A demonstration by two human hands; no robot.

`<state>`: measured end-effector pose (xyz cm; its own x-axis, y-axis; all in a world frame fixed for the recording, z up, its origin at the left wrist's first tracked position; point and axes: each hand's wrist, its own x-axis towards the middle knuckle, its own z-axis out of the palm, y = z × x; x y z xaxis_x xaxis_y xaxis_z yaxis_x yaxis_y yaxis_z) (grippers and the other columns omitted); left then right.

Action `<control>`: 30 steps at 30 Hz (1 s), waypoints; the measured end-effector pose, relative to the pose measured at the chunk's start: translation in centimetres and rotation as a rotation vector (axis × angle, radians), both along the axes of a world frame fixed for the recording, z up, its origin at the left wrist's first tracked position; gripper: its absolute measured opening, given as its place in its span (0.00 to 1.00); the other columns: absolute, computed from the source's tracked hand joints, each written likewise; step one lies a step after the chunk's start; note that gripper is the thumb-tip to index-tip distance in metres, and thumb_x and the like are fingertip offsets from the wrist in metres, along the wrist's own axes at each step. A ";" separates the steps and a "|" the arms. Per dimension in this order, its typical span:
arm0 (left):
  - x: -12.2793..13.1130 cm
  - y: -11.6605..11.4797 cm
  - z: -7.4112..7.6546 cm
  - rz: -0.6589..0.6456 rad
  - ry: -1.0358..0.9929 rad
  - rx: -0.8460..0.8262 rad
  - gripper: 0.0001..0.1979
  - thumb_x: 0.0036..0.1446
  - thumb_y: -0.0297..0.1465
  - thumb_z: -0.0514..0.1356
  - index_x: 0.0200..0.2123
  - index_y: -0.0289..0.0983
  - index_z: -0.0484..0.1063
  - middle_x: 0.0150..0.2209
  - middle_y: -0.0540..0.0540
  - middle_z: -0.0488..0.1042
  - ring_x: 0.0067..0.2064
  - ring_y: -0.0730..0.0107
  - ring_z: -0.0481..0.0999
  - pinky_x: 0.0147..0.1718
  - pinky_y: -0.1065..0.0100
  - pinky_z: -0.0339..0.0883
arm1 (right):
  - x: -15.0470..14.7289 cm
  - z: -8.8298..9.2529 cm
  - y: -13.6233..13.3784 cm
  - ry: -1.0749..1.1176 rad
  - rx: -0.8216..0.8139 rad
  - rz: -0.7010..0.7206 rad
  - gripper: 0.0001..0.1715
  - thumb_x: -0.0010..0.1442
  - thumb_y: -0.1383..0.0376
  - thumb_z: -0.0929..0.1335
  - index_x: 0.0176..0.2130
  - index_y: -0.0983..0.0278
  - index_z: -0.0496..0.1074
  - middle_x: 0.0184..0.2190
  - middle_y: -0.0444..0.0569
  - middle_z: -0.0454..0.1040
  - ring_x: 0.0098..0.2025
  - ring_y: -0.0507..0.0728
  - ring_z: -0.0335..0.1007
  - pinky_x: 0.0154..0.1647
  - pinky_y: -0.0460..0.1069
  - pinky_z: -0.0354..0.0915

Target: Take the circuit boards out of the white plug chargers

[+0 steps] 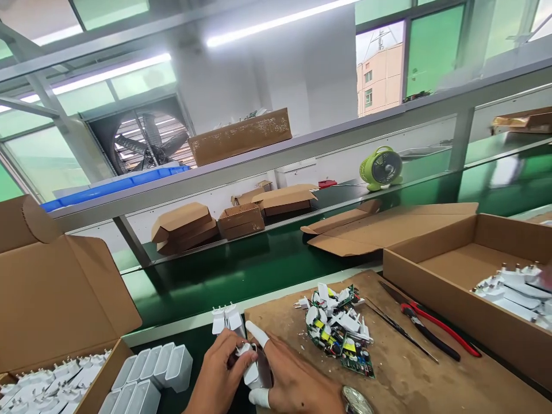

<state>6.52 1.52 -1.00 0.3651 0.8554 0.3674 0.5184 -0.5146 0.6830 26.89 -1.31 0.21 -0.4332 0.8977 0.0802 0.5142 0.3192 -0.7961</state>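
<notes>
A small white plug adapter (252, 372) is held low in the middle of the view, between my two hands. My left hand (221, 368) pinches its upper end with thumb and fingers. My right hand (297, 374), with white covers on two fingertips and a watch at the wrist, grips it from the right. Part of the adapter is hidden by the fingers. Just beyond the hands stand white plug adapters (227, 319) with their pins up. To the right, a pile of circuit boards and white plug parts (336, 328) lies on a brown board (399, 368).
Left are white plastic cases (150, 368) and an open carton (110, 374) of plug adapters. Right lie tweezers (403, 332), red-and-black pliers (431, 325) and a carton (466, 310) with white adapters. Beyond run a green belt (241, 264), smaller boxes (241, 221) and a green fan (381, 168).
</notes>
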 end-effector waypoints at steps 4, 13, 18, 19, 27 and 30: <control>0.6 0.3 -1.5 -0.117 -0.016 0.125 0.20 0.73 0.47 0.54 0.44 0.39 0.78 0.44 0.40 0.78 0.45 0.60 0.79 0.47 0.63 0.75 | 0.4 -0.4 0.5 0.034 0.003 0.024 0.60 0.47 0.67 0.77 0.73 0.60 0.57 0.61 0.57 0.72 0.61 0.71 0.69 0.64 0.60 0.64; 1.2 1.1 -0.5 -0.165 0.020 0.183 0.15 0.73 0.45 0.58 0.41 0.41 0.76 0.41 0.45 0.79 0.40 0.66 0.81 0.42 0.69 0.75 | 0.9 -1.4 2.0 0.121 -0.039 0.044 0.58 0.42 0.68 0.80 0.69 0.58 0.61 0.46 0.46 0.79 0.43 0.60 0.73 0.43 0.50 0.68; 0.7 1.3 -0.3 -0.093 0.019 0.163 0.14 0.73 0.43 0.58 0.40 0.40 0.76 0.40 0.45 0.79 0.39 0.64 0.79 0.40 0.67 0.74 | 0.8 -2.1 2.2 0.148 -0.046 0.056 0.49 0.42 0.68 0.79 0.61 0.59 0.68 0.43 0.44 0.80 0.39 0.58 0.73 0.39 0.48 0.68; 0.7 1.3 -0.5 -0.085 0.021 0.157 0.14 0.72 0.42 0.58 0.40 0.40 0.76 0.39 0.45 0.79 0.39 0.64 0.79 0.39 0.67 0.74 | 0.8 -2.2 2.2 0.149 -0.047 0.056 0.48 0.42 0.68 0.79 0.61 0.59 0.68 0.44 0.45 0.80 0.40 0.58 0.73 0.40 0.48 0.68; 2.0 0.6 -2.4 0.021 -0.017 0.118 0.18 0.72 0.46 0.56 0.39 0.40 0.76 0.37 0.44 0.74 0.39 0.60 0.77 0.42 0.61 0.74 | 1.1 -1.7 1.8 0.154 -0.005 0.055 0.51 0.43 0.65 0.79 0.64 0.60 0.65 0.54 0.52 0.78 0.51 0.64 0.74 0.50 0.53 0.68; 1.9 0.2 -1.4 -0.012 -0.014 0.079 0.17 0.71 0.47 0.57 0.41 0.41 0.77 0.40 0.44 0.76 0.41 0.59 0.79 0.42 0.62 0.74 | 0.9 -1.9 1.9 0.164 0.006 0.071 0.47 0.44 0.65 0.79 0.61 0.60 0.68 0.51 0.49 0.79 0.48 0.63 0.75 0.47 0.52 0.69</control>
<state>8.42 1.71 -2.40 0.3692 0.8191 0.4390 0.5024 -0.5733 0.6473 27.83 0.60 -1.66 -0.4758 0.8648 0.1605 0.3537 0.3553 -0.8653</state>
